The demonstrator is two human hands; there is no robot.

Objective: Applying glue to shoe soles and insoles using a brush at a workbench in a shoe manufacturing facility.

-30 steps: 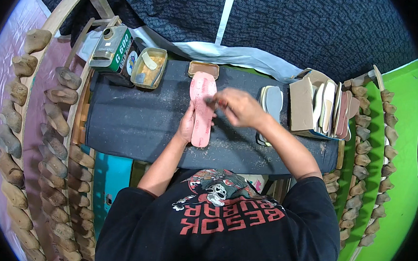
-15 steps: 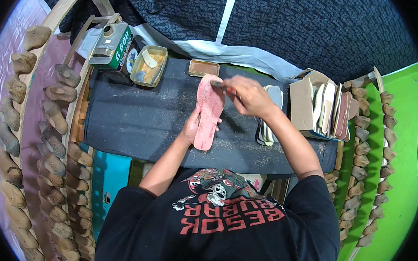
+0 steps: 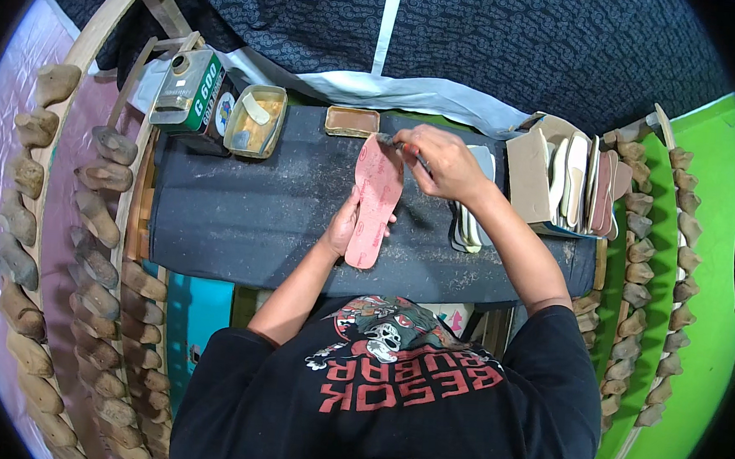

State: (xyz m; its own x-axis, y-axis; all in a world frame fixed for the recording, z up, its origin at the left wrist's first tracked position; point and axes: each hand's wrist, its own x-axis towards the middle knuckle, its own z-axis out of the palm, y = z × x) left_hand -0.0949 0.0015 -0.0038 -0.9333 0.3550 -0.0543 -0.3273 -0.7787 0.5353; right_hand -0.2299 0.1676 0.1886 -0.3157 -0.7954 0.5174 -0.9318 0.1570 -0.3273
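A pink shoe insole [image 3: 377, 198] with small printed marks is held up over the dark-covered table. My left hand [image 3: 342, 225] grips it along its lower part, the thumb on the near-left edge and fingertips showing at the right. My right hand [image 3: 446, 163] is closed around a small brush-like tool [image 3: 385, 140], whose dark tip lies at the insole's far, wider end. Its exact kind is too small to tell, and most of its handle is hidden in the fingers. A shallow tray of brown stuff [image 3: 352, 122] sits just beyond the insole.
A metal can [image 3: 185, 92] and a tub with a pale scraper [image 3: 256, 120] stand at the table's far left. Stacked insoles [image 3: 471, 223] lie right of my hands, beside a cardboard box [image 3: 529, 172] of more insoles. Wooden shoe lasts [image 3: 99, 217] line racks on both sides.
The insole has tilted slightly, its far end shifting right. The tool's tip has moved up to the far end's edge, and my right hand has shifted a little right.
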